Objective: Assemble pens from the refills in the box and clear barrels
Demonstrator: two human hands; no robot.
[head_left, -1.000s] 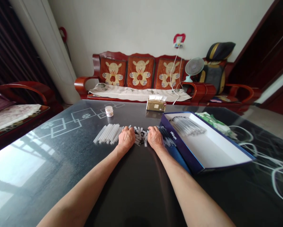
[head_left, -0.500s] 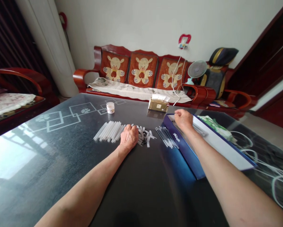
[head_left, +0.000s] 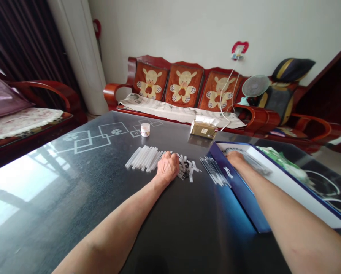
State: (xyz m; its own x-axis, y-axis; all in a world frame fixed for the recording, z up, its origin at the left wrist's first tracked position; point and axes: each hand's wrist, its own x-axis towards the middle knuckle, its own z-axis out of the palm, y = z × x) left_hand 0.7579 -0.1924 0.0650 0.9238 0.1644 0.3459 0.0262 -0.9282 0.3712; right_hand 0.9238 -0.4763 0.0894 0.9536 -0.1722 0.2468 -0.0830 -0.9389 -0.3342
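My left hand rests on the dark table with its fingers curled closed; whatever may be in them is hidden. Just left of it lies a row of white translucent pen barrels. On its other side is a loose heap of small white and black pen parts. Thin dark-and-clear pen refills lie side by side against the blue box. My right hand reaches down inside that open box, its fingers hidden by the near wall. Clear slender pieces lie in the box beside it.
A small white tub and a gold tissue box stand toward the table's far side. Green-and-white plastic packaging and white cables lie beyond the blue box. A wooden sofa stands behind the table.
My right hand has gone from above the blue box's edge down into it. My left hand stays closed beside the pen barrels. The camera view has swung left.
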